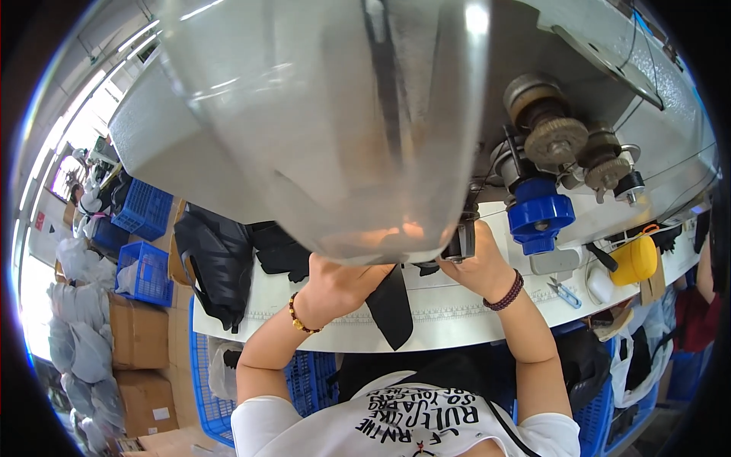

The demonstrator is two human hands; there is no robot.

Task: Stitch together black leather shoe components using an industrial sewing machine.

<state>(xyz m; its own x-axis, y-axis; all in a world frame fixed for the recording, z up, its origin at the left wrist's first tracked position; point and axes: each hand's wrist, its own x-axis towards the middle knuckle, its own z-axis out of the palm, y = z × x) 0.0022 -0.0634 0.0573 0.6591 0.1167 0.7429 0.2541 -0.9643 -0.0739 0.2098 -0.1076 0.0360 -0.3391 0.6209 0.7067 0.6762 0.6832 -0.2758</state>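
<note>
Both my hands are at the sewing machine [175, 137], under its head. My left hand [335, 288] is closed on a black fabric piece [392, 308], whose pointed end hangs toward me over the white table. Its fingertips are hidden behind the blurred, see-through part [327, 152] in front. Beside the needle area, my right hand [485, 265] has its thumb near the dark edge of the fabric. Its other fingers are mostly covered by a machine part [461, 240], so their grip does not show. The needle itself is hidden.
Black fabric pieces [282, 251] and a black bag-like bundle [217, 263] lie left on the table [449, 324]. At right are blue thread snips [564, 292] and a yellow container [633, 259]. Blue crates [145, 274] and cardboard boxes [141, 331] stand at far left.
</note>
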